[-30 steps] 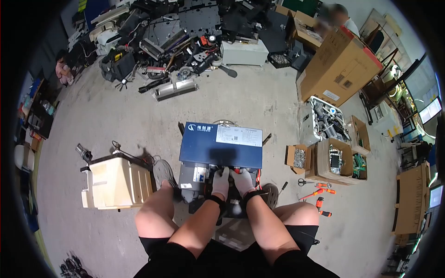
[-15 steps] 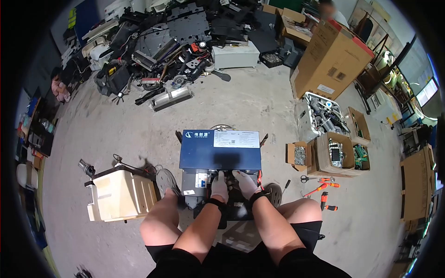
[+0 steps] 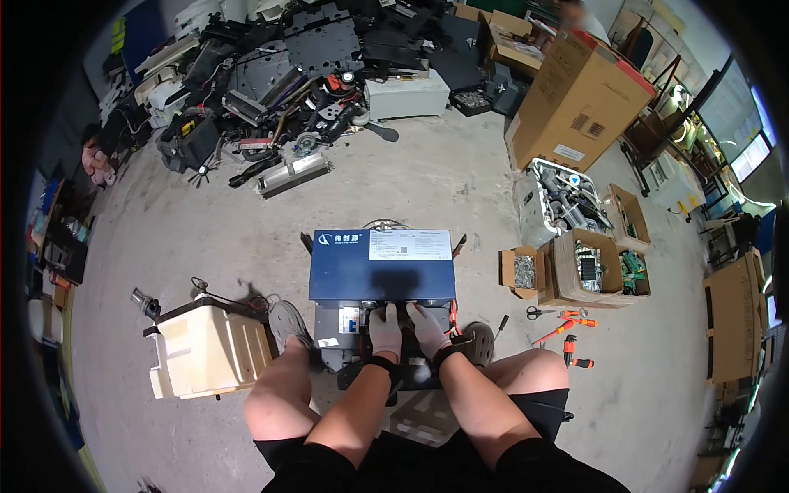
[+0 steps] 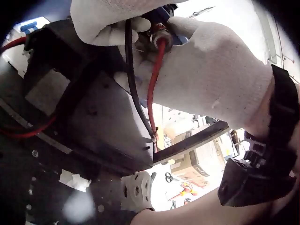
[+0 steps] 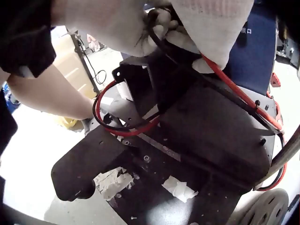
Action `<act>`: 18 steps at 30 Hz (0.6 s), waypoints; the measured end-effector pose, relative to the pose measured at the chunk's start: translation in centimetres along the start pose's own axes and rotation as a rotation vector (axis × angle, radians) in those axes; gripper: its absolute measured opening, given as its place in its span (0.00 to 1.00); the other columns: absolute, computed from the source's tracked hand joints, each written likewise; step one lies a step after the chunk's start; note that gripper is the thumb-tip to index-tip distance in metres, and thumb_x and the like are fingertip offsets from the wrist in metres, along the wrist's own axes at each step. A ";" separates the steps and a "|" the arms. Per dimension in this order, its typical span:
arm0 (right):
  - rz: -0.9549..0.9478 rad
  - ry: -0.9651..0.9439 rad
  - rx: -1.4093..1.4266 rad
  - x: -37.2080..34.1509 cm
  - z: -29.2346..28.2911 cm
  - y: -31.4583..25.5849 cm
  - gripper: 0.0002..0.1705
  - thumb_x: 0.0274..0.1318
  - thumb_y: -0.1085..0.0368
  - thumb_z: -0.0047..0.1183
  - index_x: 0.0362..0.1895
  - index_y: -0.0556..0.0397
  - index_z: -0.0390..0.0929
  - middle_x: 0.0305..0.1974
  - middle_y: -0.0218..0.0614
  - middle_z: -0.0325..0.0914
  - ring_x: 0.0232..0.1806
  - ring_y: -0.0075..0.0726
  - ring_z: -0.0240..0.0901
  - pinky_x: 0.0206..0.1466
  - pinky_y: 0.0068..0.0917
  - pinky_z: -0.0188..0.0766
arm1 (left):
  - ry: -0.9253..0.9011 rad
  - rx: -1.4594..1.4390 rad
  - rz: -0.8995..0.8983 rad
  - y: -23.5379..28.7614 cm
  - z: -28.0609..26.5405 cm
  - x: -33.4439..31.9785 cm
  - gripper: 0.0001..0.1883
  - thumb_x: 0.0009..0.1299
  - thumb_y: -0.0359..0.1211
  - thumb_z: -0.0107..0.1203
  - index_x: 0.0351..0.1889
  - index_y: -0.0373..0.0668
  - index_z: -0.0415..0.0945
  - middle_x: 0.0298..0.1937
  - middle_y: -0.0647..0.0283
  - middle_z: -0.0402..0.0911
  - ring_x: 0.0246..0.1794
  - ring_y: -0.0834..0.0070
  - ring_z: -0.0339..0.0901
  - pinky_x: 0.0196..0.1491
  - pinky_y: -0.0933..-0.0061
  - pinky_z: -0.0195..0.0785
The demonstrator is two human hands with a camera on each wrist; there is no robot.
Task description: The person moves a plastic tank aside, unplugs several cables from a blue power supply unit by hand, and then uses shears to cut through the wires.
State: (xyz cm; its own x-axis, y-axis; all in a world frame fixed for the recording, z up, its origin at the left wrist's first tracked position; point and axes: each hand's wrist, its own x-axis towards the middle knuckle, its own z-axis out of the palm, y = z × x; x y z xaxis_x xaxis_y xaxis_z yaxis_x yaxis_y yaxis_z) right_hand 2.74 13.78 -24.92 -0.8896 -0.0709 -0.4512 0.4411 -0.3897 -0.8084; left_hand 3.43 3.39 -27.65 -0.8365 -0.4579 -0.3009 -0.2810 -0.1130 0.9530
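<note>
Both hands wear white gloves and work close together at the near edge of a blue metal box (image 3: 341, 275). My left hand (image 3: 385, 333) curls its fingers round a black cable (image 4: 131, 70), seen in the left wrist view. Beside it, my right hand (image 3: 427, 330) pinches a red cable (image 4: 155, 75) at its metal end fitting (image 4: 161, 37). Both cables run down from the gloves over a dark metal frame (image 5: 211, 126) in the right wrist view. The fingertips of both hands are partly hidden.
A cream plastic housing (image 3: 215, 349) stands at the left. Scissors (image 3: 538, 312) and red-orange tools (image 3: 555, 332) lie on the floor at the right, near cartons (image 3: 560, 283) of parts. Beyond the box is a heap of scrap (image 3: 288, 82). Two people are in the background.
The head view has shifted a little, and the blue box sits slightly differently in it. Both hands stay at its near edge, now a little closer together than half a second ago.
</note>
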 end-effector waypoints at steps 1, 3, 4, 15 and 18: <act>0.000 0.006 -0.002 -0.1 -0.2 -0.2 0.14 0.69 0.60 0.55 0.49 0.58 0.80 0.41 0.29 0.81 0.41 0.24 0.71 0.47 0.25 0.69 | -0.045 -0.004 -0.014 0.0 -0.3 0.2 0.21 0.77 0.48 0.50 0.44 0.38 0.77 0.30 0.66 0.80 0.22 0.79 0.71 0.25 0.74 0.64; -0.129 -0.029 -0.198 -0.5 -0.3 -0.5 0.16 0.68 0.61 0.56 0.52 0.60 0.78 0.40 0.31 0.81 0.40 0.25 0.72 0.46 0.26 0.70 | -0.066 0.093 0.005 -0.2 -1.1 0.4 0.21 0.79 0.49 0.46 0.43 0.39 0.77 0.30 0.66 0.79 0.20 0.79 0.70 0.24 0.76 0.64; -0.140 0.018 -0.401 -0.4 0.1 -0.6 0.14 0.71 0.60 0.54 0.50 0.59 0.78 0.40 0.27 0.79 0.41 0.20 0.70 0.47 0.22 0.69 | -0.126 -0.042 -0.208 0.6 -1.5 0.3 0.23 0.80 0.49 0.43 0.40 0.39 0.78 0.30 0.65 0.80 0.25 0.75 0.75 0.29 0.74 0.67; -0.079 -0.008 -0.181 -0.2 -0.5 -1.1 0.17 0.69 0.56 0.53 0.47 0.59 0.81 0.39 0.33 0.81 0.39 0.25 0.74 0.44 0.28 0.71 | 0.041 -0.130 -0.113 0.0 0.5 -1.8 0.22 0.77 0.46 0.51 0.50 0.32 0.74 0.40 0.59 0.80 0.39 0.71 0.76 0.44 0.70 0.70; 0.128 -0.023 -0.074 0.8 -2.3 -0.5 0.17 0.71 0.57 0.48 0.51 0.54 0.81 0.46 0.32 0.83 0.46 0.29 0.78 0.52 0.28 0.73 | -0.038 -0.262 -0.262 2.3 -0.2 -2.6 0.21 0.78 0.48 0.48 0.47 0.38 0.75 0.34 0.64 0.78 0.31 0.75 0.74 0.36 0.69 0.69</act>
State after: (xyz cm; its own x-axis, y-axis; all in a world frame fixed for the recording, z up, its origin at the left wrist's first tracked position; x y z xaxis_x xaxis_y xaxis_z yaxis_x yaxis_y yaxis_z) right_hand 2.04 16.02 -25.75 -0.8275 -0.1366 -0.5445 0.5580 -0.3071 -0.7709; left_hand 5.02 4.16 -24.72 -0.7707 -0.3508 -0.5319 -0.3618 -0.4462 0.8185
